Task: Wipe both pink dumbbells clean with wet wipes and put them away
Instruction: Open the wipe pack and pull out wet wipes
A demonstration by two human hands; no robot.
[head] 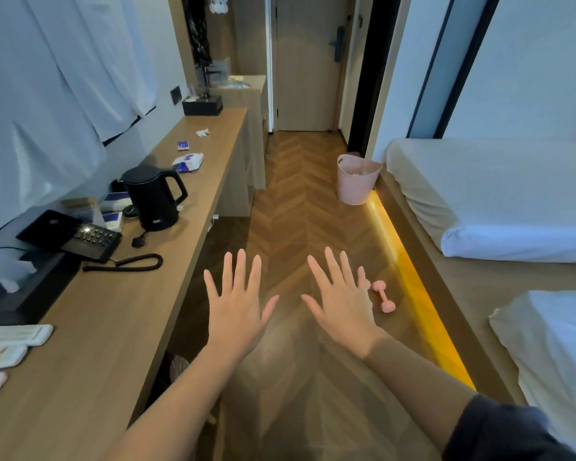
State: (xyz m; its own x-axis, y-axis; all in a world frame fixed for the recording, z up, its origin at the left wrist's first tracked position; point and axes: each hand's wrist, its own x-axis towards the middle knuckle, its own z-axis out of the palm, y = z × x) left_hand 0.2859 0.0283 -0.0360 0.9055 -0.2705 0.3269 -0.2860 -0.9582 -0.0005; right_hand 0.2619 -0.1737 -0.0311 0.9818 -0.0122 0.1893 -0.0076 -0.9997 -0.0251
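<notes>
Left hand (238, 301): fingers spread, empty.
Right hand (341, 301): fingers spread, empty.
Pink dumbbell (383, 296): on floor (296, 201) beside bed base (479, 287).
Wet wipes pack (188, 161): on desk (90, 327).

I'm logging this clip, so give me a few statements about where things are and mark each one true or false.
1. The left hand and the right hand are both empty, fingers spread. True.
2. The black kettle stands on the desk. True.
3. A pink dumbbell lies on the desk. False: it lies on the floor near the bed.
4. The pink bin stands on the bed. False: it stands on the floor beside the bed.
</notes>
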